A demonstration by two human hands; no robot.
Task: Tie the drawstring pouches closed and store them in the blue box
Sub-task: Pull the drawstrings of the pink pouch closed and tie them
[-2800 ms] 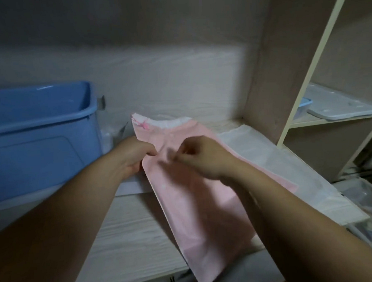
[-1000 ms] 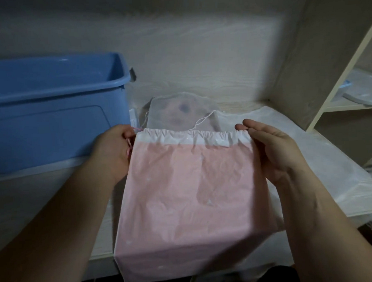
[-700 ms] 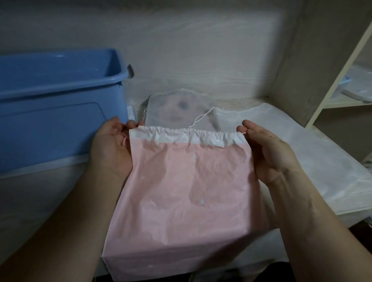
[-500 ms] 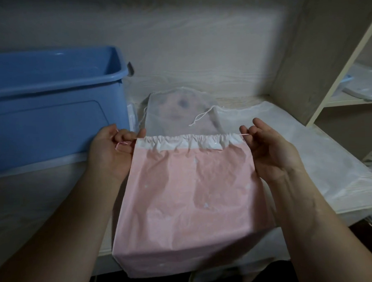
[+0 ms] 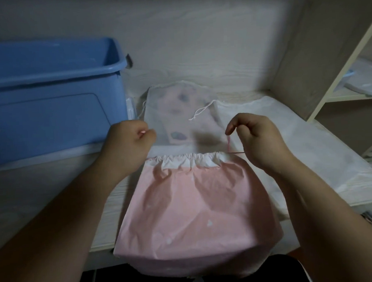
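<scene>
Head view: pink pouch (image 5: 195,205) lies on counter (image 5: 43,191) near blue box (image 5: 49,100), mouth gathered. Left hand (image 5: 129,143), right hand (image 5: 260,137) each pinch pink drawstring (image 5: 228,141). Film looks thin, soft, light, likely slippery; cords safest hold.

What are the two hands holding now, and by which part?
The left hand and right hand each pinch the drawstring, either side of the pink pouch.

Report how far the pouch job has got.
Done: no pouch shows in the blue box. In hand: left hand and right hand pinch the pink pouch drawstring, mouth partly gathered, unknotted. Left: knot, box it, then the translucent pouch and white pouch behind.
</scene>
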